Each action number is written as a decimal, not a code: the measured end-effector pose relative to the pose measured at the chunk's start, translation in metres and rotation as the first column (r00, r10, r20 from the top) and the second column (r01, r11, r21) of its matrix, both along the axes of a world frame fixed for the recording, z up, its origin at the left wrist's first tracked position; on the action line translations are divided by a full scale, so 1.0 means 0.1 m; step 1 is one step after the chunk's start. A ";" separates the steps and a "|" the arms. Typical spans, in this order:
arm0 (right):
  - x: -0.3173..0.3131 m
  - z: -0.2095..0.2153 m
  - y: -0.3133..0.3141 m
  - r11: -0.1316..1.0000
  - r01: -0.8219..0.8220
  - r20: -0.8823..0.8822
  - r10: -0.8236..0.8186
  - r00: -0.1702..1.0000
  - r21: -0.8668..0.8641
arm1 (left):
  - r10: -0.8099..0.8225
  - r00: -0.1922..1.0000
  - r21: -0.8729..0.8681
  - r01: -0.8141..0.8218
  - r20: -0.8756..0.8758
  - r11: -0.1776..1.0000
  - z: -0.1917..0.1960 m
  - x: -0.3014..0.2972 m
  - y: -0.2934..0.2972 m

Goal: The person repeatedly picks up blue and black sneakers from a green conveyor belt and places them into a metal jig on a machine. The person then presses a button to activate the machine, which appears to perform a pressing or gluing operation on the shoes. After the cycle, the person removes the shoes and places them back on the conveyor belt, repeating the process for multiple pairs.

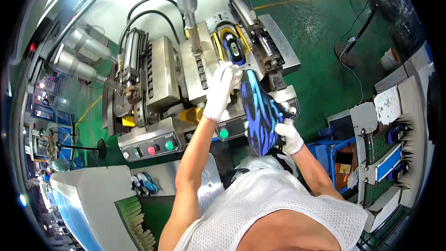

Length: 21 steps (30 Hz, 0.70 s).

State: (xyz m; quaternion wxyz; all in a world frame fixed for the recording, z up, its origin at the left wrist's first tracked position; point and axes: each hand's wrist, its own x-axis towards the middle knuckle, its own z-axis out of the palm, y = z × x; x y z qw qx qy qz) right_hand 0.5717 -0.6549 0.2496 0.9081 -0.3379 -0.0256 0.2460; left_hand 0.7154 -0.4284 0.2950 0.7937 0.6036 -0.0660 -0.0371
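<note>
A person in a white mesh shirt stands at a steel press (162,72) that fills the upper centre of the frame, both hands in white gloves. The right hand (290,135), just right of centre, is clamped on the heel end of a shoe (260,111) — black with a bright blue pattern — and carries its weight from below. The left hand (220,90), a little above and left of it, is closed over the shoe's toe end, fingers curled on the upper where it meets the machine.

The shoe sits between the two hands at frame centre, touching both. Its long axis runs steeply, from the toe at upper left down to the heel at lower right, tilted only slightly off vertical in the picture. The toe points up toward the press's open cradle (232,46), a yellow-rimmed nest in the upper centre that already holds a dark blue form. So the cradle lies straight beyond the toe, along the shoe's own line, and the left hand is the nearer one to it; the right hand is the farther, trailing at the heel.

Below the hands a control panel (151,146) with red and green buttons runs across the machine's front — a second green button shows just under the left wrist. A green floor (316,32) spreads to the upper right, with a standing fan (360,23) on it.
</note>
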 end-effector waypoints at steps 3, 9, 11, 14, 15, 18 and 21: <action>-0.01 0.11 -0.24 0.979 0.205 -0.059 -0.204 0.977 0.003 | 0.249 0.961 0.642 -0.268 0.123 0.718 -0.50 0.95 -0.11; -0.20 0.45 -0.56 0.905 0.414 -0.098 -0.422 0.901 -0.095 | 0.448 0.893 0.853 -0.262 0.038 0.450 -1.01 2.13 -0.45; -0.22 0.45 -0.58 0.868 0.485 -0.090 -0.494 0.865 -0.101 | 0.491 0.853 0.921 -0.320 0.178 0.223 -1.37 2.31 -0.53; -0.29 0.28 -0.67 0.824 0.478 -0.156 -0.538 0.828 -0.303 | 0.438 0.898 0.931 -0.124 -0.041 0.343 -1.34 2.54 -0.38; -0.24 0.21 -0.65 0.808 0.487 -0.160 -0.557 0.815 -0.333 | 0.426 0.904 0.908 -0.156 -0.027 0.389 -1.29 2.55 -0.31; -0.07 0.17 -0.59 0.761 0.488 -0.150 -0.592 0.792 -0.427 | 0.321 0.937 0.704 -0.134 -0.140 0.697 -0.82 2.45 0.06; 0.21 0.33 -0.47 0.645 0.429 0.027 -0.535 0.844 -0.632 | 0.420 0.883 0.709 -0.158 -0.209 0.687 -0.12 1.78 0.12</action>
